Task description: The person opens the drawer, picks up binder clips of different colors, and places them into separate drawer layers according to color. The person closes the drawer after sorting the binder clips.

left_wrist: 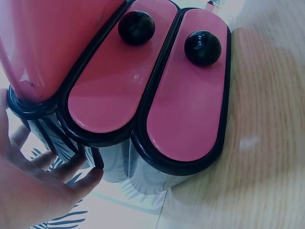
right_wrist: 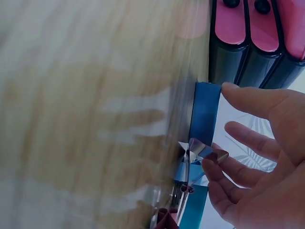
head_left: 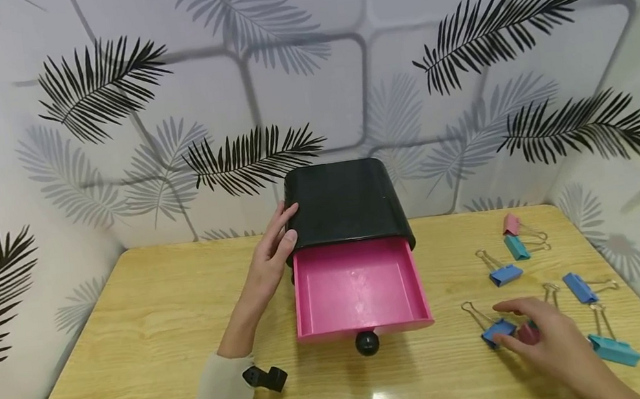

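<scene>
A black cabinet (head_left: 343, 200) with pink drawers stands near the back of the table, its top drawer (head_left: 359, 290) pulled out and bare inside. Against the cabinet's left side rests my left hand (head_left: 263, 267), fingers extended; the left wrist view shows two closed lower drawers with black knobs (left_wrist: 202, 48). At the right, my right hand (head_left: 558, 347) is low over the table. Its thumb and forefinger are spread about a blue binder clip (head_left: 499, 333), and the thumb is at the clip's corner in the right wrist view. A dark red clip (head_left: 529, 333) lies partly hidden under this hand.
Several more binder clips lie on the right of the table: a pink one (head_left: 511, 224), a teal one (head_left: 516, 248), a blue one (head_left: 505, 274), another blue one (head_left: 580, 288) and a teal one (head_left: 615, 349). A leaf-patterned wall covering (head_left: 309, 96) rises behind the table.
</scene>
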`<act>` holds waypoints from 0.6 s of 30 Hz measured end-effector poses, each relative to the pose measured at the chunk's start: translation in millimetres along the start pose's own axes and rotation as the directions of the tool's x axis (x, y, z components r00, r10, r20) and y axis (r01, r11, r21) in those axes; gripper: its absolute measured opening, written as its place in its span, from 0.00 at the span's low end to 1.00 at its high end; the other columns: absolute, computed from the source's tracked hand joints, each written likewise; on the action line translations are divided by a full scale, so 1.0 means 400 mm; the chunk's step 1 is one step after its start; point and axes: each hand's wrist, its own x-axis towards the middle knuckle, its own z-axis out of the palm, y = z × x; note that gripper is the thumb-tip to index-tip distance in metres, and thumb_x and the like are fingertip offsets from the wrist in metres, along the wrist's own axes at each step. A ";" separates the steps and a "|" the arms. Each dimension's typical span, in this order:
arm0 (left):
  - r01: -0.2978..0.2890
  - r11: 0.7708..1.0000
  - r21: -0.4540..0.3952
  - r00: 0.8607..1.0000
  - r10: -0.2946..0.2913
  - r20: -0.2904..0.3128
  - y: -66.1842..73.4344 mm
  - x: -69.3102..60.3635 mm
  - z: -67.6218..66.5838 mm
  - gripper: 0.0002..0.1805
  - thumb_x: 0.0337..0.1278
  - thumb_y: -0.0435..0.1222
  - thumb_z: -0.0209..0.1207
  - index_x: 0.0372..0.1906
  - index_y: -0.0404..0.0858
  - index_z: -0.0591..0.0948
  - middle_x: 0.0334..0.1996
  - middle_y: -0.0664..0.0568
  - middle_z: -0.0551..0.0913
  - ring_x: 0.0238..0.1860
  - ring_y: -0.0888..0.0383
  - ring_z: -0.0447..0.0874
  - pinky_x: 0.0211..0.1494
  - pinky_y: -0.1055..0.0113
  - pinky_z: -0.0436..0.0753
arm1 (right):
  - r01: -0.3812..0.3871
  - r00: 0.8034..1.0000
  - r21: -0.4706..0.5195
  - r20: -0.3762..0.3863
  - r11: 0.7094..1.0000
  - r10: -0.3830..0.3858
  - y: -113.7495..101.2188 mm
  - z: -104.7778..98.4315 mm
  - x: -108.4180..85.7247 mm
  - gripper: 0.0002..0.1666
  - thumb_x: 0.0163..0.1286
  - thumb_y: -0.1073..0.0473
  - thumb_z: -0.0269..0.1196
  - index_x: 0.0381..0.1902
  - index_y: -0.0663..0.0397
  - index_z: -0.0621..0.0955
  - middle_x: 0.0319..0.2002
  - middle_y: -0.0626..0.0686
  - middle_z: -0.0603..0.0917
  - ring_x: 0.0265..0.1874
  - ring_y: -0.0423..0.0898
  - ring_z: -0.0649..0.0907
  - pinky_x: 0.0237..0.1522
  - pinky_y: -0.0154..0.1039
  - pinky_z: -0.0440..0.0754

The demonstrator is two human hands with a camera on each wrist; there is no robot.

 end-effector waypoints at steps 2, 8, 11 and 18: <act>0.002 1.000 -0.001 1.000 -0.002 0.004 0.001 0.000 0.002 0.27 0.79 0.38 0.48 0.79 0.46 0.67 0.83 0.53 0.49 0.80 0.53 0.50 0.78 0.46 0.59 | -0.004 1.000 0.000 0.027 1.000 0.004 0.001 -0.002 0.001 0.24 0.57 0.60 0.79 0.51 0.54 0.86 0.39 0.49 0.84 0.20 0.34 0.70 0.23 0.33 0.69; 0.025 1.000 0.011 1.000 -0.025 0.003 0.004 -0.003 0.004 0.27 0.80 0.40 0.49 0.79 0.51 0.67 0.82 0.57 0.50 0.80 0.57 0.51 0.78 0.49 0.59 | 0.033 0.997 -0.023 0.068 0.999 -0.032 0.004 -0.004 -0.002 0.24 0.55 0.57 0.80 0.50 0.50 0.87 0.34 0.41 0.81 0.22 0.32 0.69 0.24 0.32 0.68; 0.024 1.000 0.018 1.000 -0.024 0.002 0.005 -0.003 0.000 0.27 0.79 0.41 0.49 0.79 0.52 0.67 0.82 0.59 0.50 0.80 0.59 0.50 0.78 0.50 0.60 | 0.079 0.993 -0.033 0.088 0.996 -0.076 0.010 -0.005 0.000 0.23 0.52 0.60 0.81 0.47 0.47 0.87 0.36 0.39 0.82 0.22 0.31 0.68 0.24 0.31 0.67; 0.021 1.000 0.004 1.000 -0.021 -0.001 0.004 -0.004 0.001 0.27 0.79 0.40 0.49 0.78 0.51 0.68 0.82 0.58 0.51 0.79 0.58 0.54 0.77 0.51 0.61 | 0.180 0.979 -0.096 0.111 0.979 -0.169 0.027 -0.001 0.007 0.22 0.49 0.69 0.79 0.41 0.45 0.88 0.39 0.43 0.86 0.24 0.27 0.70 0.23 0.31 0.70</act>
